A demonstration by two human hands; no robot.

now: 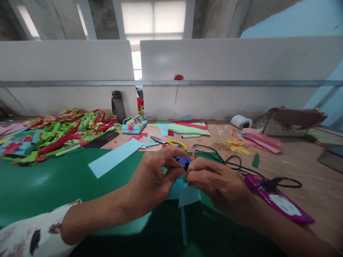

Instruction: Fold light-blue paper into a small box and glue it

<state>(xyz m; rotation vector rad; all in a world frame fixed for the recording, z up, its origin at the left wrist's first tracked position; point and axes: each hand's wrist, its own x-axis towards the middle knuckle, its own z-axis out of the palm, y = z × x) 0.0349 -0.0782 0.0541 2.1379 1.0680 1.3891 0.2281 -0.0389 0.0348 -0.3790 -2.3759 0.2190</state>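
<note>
Both of my hands meet over the green sheet at the table's centre. My left hand and my right hand pinch a folded piece of light blue paper between their fingertips; a thin blue strip hangs down from it. Just behind the fingers lies a small dark blue object that I cannot make out. A loose light blue paper strip lies to the left of my left hand.
Yellow-handled scissors, a marker, stacked coloured paper, a heap of paper strips, a small blue paper basket, a grey bottle, a tape roll, a bag, a black cable and a purple device.
</note>
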